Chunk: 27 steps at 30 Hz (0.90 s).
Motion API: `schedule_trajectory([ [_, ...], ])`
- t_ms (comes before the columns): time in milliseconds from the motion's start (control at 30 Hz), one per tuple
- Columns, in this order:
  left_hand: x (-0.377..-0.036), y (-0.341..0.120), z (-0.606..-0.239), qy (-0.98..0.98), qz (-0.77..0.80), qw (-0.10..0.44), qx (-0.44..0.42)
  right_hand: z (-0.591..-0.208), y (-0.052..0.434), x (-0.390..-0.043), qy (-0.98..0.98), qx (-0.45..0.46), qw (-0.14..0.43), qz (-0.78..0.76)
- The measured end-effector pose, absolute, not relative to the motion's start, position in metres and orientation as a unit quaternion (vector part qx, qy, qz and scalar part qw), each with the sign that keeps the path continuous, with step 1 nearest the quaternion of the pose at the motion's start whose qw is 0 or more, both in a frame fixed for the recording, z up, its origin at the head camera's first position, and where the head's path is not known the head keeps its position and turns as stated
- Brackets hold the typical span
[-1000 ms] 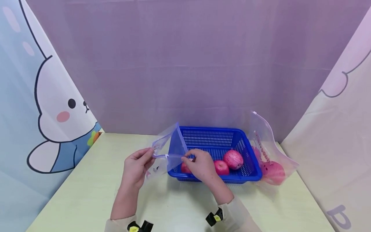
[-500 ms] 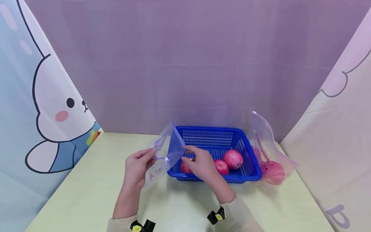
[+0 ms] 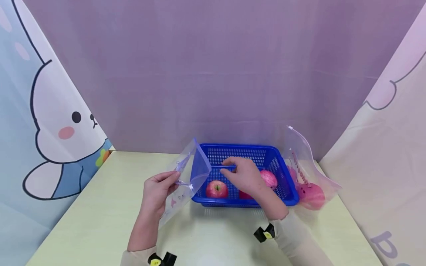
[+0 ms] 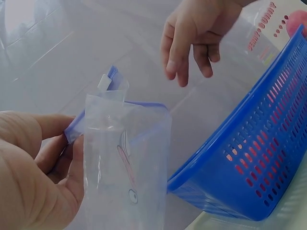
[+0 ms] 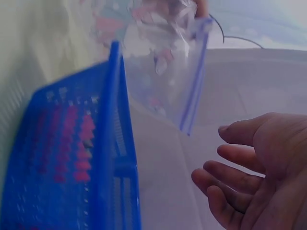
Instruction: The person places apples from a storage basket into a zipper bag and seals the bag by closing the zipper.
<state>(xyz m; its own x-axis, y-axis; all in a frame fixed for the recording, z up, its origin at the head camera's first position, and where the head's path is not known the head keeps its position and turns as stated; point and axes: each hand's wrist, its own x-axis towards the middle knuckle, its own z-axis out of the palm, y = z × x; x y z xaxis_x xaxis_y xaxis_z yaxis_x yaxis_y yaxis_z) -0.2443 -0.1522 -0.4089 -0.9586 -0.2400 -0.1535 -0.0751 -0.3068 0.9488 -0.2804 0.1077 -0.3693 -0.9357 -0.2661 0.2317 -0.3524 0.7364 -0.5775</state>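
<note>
My left hand (image 3: 159,191) pinches the rim of a clear zip bag (image 3: 192,170) with a blue seal strip, held up with its mouth open at the left end of a blue basket (image 3: 283,173). In the left wrist view the bag (image 4: 128,167) hangs from my left hand (image 4: 36,172). My right hand (image 3: 244,174) hovers over the basket with loose fingers, holding nothing. It also shows empty in the right wrist view (image 5: 249,172). A red apple (image 3: 217,189) lies in the basket's left part; another apple (image 3: 270,178) sits partly behind my right hand.
A second clear bag (image 3: 307,173) holding a red apple (image 3: 313,195) leans against the basket's right side. The pale green table (image 3: 100,218) is walled by a purple backdrop and cartoon curtains on both sides.
My right hand let go of the bag's rim and moved right and back over the basket. The apple it hid at the basket's left is now visible. The left hand keeps its hold.
</note>
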Motion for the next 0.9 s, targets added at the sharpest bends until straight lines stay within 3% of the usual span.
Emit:
schedule_trajectory([
  [633, -0.237, -0.153, -0.410, -0.606, -0.785, 0.031, 0.123, -0.344, 0.143, -0.337, -0.972, 0.164, -0.054, 0.161],
  [900, -0.237, -0.150, -0.415, -0.600, -0.792, 0.027, 0.114, -0.355, 0.151, -0.361, -0.972, 0.152, -0.156, 0.088],
])
